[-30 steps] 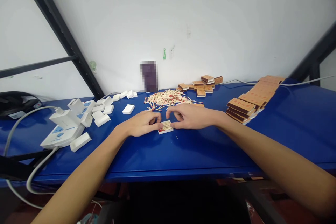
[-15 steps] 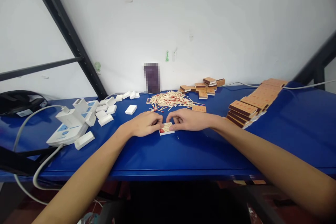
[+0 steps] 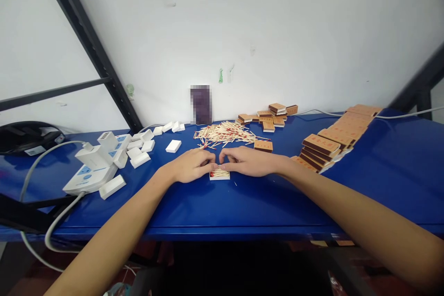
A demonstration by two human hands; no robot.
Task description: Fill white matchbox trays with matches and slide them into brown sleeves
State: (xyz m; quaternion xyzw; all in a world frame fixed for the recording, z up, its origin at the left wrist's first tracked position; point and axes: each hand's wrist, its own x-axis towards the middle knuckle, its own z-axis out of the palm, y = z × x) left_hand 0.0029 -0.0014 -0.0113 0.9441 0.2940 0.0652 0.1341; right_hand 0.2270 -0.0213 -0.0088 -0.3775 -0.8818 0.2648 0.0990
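A small white matchbox tray [image 3: 219,178] filled with red-tipped matches lies on the blue table in front of me. My left hand [image 3: 192,165] is at its left back corner, fingers curled and thumb over the matches. From the right, my right hand [image 3: 247,161] bends over the back of the tray, with its thumb close to the left one. Both hands are closed around the tray's back part, whose far edge is hidden by the fingers. Just behind them spreads a heap of loose matches [image 3: 227,132]. One brown matchbox [image 3: 263,146] lies behind my right hand.
White empty trays [image 3: 173,146] lie to the left, next to a power strip [image 3: 90,181] with plugged-in chargers and cables. Brown matchboxes [image 3: 277,107] are piled at the back; a long row of stacked matchboxes [image 3: 321,144] stands at right. A dark pixelated object [image 3: 201,105] leans against the wall.
My thumbs have shifted toward the back of the tray and closer together, showing more of its front. The matches inside look more level. Both hands remain at the tray.
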